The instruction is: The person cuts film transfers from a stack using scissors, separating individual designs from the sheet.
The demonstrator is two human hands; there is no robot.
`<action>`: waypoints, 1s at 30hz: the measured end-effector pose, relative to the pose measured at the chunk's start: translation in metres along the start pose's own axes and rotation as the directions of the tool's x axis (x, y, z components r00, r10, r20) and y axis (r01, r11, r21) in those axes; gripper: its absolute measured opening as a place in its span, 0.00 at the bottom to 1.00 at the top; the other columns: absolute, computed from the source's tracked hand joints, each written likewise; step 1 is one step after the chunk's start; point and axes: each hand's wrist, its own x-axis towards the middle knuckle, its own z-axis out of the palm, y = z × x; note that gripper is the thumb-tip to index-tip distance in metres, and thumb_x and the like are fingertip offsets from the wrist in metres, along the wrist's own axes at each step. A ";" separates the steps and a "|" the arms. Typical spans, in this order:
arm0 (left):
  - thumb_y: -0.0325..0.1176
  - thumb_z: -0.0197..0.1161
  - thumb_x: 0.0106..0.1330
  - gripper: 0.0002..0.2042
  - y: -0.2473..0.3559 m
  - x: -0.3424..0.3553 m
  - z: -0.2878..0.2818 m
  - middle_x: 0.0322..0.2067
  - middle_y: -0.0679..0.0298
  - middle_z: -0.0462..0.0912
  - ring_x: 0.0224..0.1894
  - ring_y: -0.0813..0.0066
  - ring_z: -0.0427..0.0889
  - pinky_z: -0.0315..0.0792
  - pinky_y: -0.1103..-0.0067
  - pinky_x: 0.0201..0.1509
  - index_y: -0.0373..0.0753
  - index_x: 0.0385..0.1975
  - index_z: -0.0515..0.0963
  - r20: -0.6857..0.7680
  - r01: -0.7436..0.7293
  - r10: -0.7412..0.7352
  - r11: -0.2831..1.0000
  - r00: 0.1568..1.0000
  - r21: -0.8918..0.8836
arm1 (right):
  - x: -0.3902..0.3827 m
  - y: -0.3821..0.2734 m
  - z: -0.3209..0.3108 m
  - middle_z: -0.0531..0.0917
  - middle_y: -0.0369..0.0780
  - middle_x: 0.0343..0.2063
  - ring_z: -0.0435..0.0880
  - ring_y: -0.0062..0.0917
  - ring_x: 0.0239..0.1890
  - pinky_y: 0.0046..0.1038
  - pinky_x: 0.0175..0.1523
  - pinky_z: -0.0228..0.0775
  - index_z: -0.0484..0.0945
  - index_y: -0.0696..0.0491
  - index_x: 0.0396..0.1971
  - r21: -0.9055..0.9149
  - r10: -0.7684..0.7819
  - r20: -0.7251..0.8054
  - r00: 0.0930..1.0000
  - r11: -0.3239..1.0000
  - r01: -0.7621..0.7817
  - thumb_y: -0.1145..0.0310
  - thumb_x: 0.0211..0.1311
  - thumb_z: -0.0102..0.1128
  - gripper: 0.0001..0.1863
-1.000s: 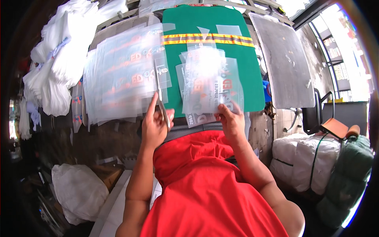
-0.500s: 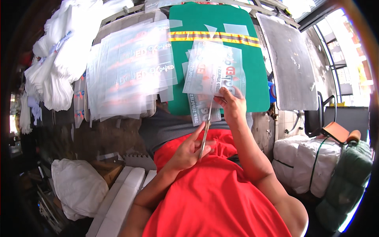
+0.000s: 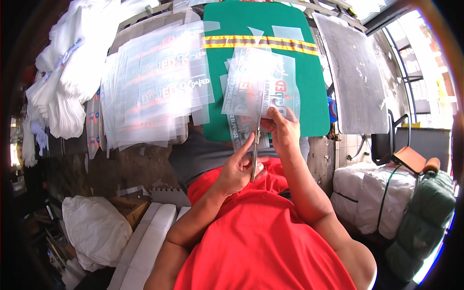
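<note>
My left hand (image 3: 236, 175) is closed around the handles of metal scissors (image 3: 255, 153), its index finger stretched along them. The scissors point away from me, and their blades reach the near edge of a clear printed plastic sheet (image 3: 285, 79). Just right of the blades, my right hand (image 3: 283, 129) pinches that sheet's near edge between thumb and fingers. More printed plastic pieces (image 3: 237, 123) lie under the sheet on a green board (image 3: 309, 113). Glare hides part of the sheet, so I cannot tell how far the blades reach into it.
A large stack of printed plastic sheets (image 3: 159, 92) lies left of the green board, with a yellow-edged strip (image 3: 290, 47) across the board. White bundles (image 3: 72, 87) hang at far left. A grey board (image 3: 355, 77) and wrapped bales (image 3: 386, 198) are on the right.
My left hand and the scissors have moved forward, bringing the blades farther up at the sheet. My right hand keeps its pinch in nearly the same place.
</note>
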 end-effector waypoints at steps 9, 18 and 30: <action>0.22 0.56 0.72 0.39 0.012 -0.011 0.006 0.48 0.47 0.84 0.33 0.75 0.87 0.82 0.79 0.40 0.50 0.77 0.42 -0.019 0.047 -0.046 0.997 0.999 0.055 | -0.006 0.004 0.013 0.85 0.41 0.37 0.86 0.26 0.37 0.28 0.44 0.83 0.80 0.62 0.43 -0.193 -0.035 -0.050 0.998 0.981 0.025 0.76 0.62 0.67 0.11; 0.22 0.57 0.71 0.37 0.019 -0.013 0.011 0.40 0.50 0.85 0.26 0.81 0.81 0.80 0.81 0.34 0.44 0.76 0.45 -0.013 0.050 -0.050 0.999 0.999 -0.020 | -0.007 0.008 0.002 0.86 0.42 0.36 0.86 0.26 0.34 0.24 0.40 0.80 0.81 0.64 0.41 -0.233 -0.016 -0.057 0.998 0.973 0.002 0.75 0.63 0.65 0.10; 0.22 0.57 0.71 0.36 0.018 0.006 0.011 0.40 0.48 0.85 0.25 0.80 0.81 0.79 0.81 0.32 0.45 0.76 0.47 -0.017 0.058 -0.060 0.995 0.998 -0.076 | -0.018 0.003 -0.007 0.86 0.42 0.32 0.86 0.23 0.32 0.24 0.38 0.81 0.82 0.64 0.37 -0.260 0.026 -0.027 0.999 0.965 -0.032 0.75 0.63 0.64 0.08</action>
